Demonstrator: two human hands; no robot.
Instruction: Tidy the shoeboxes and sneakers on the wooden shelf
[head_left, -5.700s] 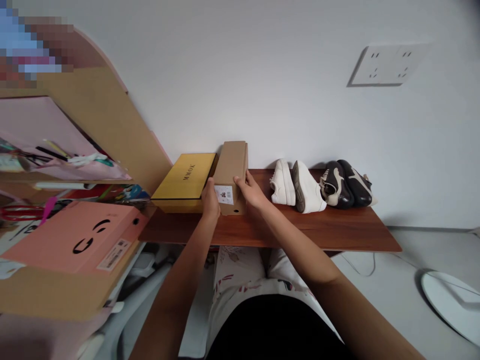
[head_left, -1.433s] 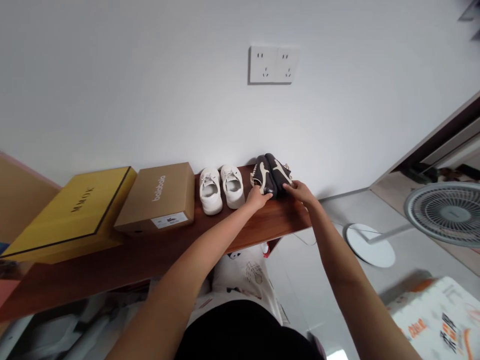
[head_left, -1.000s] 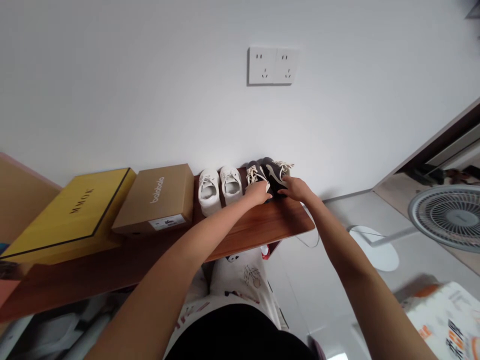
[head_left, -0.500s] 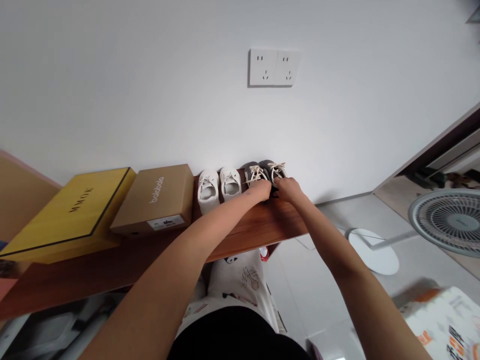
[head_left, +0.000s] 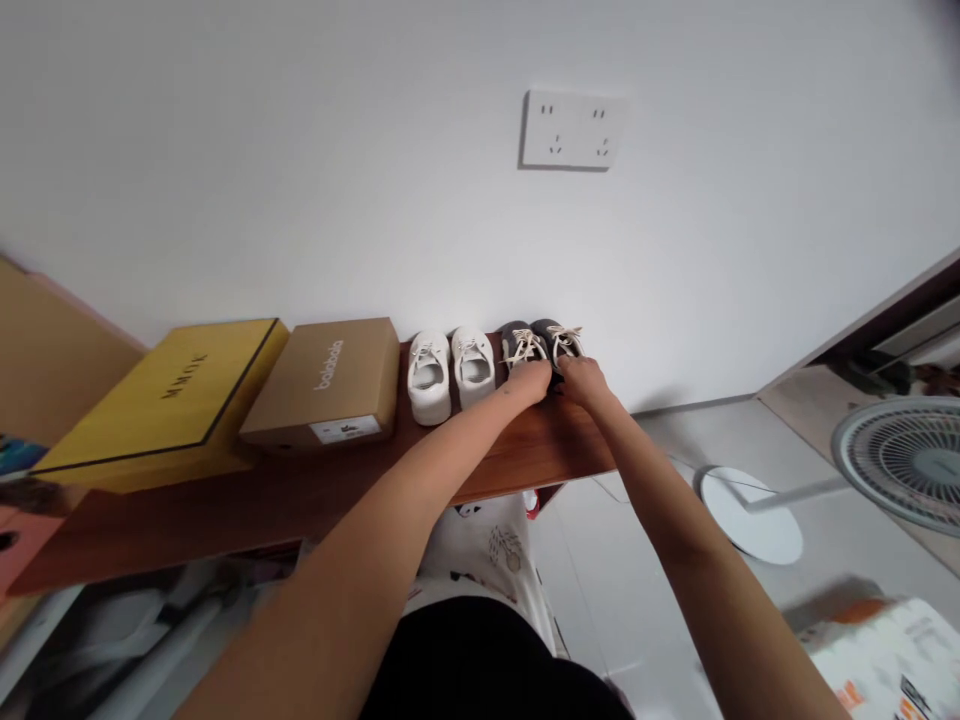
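Note:
A pair of dark grey shoes with cream laces stands upright against the wall at the right end of a brown wooden shelf. My left hand is closed on the heel of the left dark shoe. My right hand is closed on the heel of the right one. A pair of white shoes stands just to their left, toes to the wall.
Left of the white shoes lie a brown cardboard shoe box and a flat yellow box. A double wall socket is above the shoes. A standing fan's round white base and head are on the floor at right.
Earlier both hands held the brown box on its side; it now lies flat. Over the last second the dark shoes were turned from lying on their sides to upright, with both hands staying at their heels.

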